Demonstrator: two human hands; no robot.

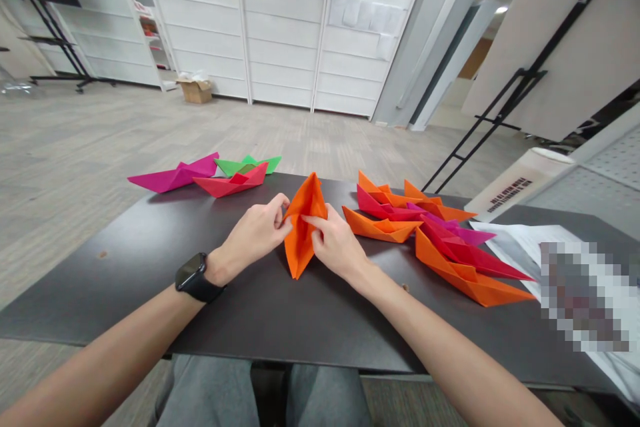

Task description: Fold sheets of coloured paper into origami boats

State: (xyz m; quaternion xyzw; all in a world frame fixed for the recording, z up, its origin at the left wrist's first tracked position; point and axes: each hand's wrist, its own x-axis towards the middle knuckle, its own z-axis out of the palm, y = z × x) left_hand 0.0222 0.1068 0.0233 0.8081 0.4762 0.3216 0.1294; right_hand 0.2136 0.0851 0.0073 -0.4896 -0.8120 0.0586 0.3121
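Observation:
An orange paper boat is held above the dark table, its long axis pointing away from me and its folds spread so that I look into it. My left hand is closed on its left side, fingers curled at the edge. On the right side, my right hand grips the paper, with the index finger reaching into the middle fold. The thumb of that hand is partly hidden. Nearest on the right lies a finished-looking orange boat.
More paper boats, orange, pink, purple and red, cluster on the right of the table. At the far left sit a magenta boat, a red boat and a green boat. White sheets and a white cylinder are at right.

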